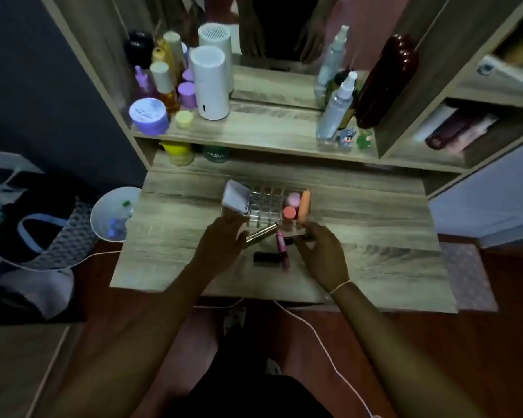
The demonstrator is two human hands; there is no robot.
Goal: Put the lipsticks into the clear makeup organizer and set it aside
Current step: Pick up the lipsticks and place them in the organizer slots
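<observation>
1. Counter (360, 260): wood-grain vanity surface below a shelf crowded with bottles and jars. It carries everything listed below.

2. Clear makeup organizer (264, 206): gridded acrylic tray at the counter's far middle. A white compact (235, 198) leans out of its left end; three pink and orange pieces stand in the right-hand cells; the middle cells look empty. It is light and slick, so a lipstick pressed in at an angle could push it back or tip it.

3. Your left hand (221, 245): closed around a gold lipstick tube (261, 233), which lies nearly flat, tip pointing at the organizer's front edge. You must stand it upright before it enters a cell; sent in slanted, it will likely catch on a divider or knock the compact.

4. Your right hand (320, 251): fingers pinched on a dark lipstick (296, 238), just beside the organizer's front right corner. Blur hides how secure the pinch is. The orange piece (304, 208) stands close above your knuckles and could be toppled as you lift.

5. Black lipstick (266, 257): loose on the counter between your hands, lying on its side. It is round and may roll if a wrist brushes it.

6. Pink lipstick (281, 247): loose, just beside the black one, same hazard.
</observation>
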